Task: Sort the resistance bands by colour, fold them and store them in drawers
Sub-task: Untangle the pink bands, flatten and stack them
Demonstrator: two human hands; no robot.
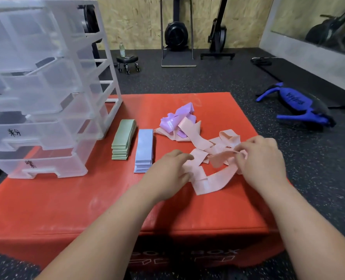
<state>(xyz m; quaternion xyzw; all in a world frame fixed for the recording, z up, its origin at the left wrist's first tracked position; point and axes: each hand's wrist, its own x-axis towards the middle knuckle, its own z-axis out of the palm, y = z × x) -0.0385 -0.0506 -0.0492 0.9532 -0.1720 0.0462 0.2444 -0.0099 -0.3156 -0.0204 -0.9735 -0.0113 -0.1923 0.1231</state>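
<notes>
Left hand, right hand palm-down, pinching pink band

Clear drawer tower: translucent moulded plastic, smooth, faint gloss. Red padded box: vinyl-like skin, fine grain, soft sheen, pale scuffs in places. Pale pink flat bands: matt, cloth-like. Lilac crumpled bands: smooth, glossy highlights. Sage green folded stack: matt. Light blue folded stack: slight sheen. Black speckled floor: rough, rubber-like. Tan back wall: raw wood-flake board.
</notes>
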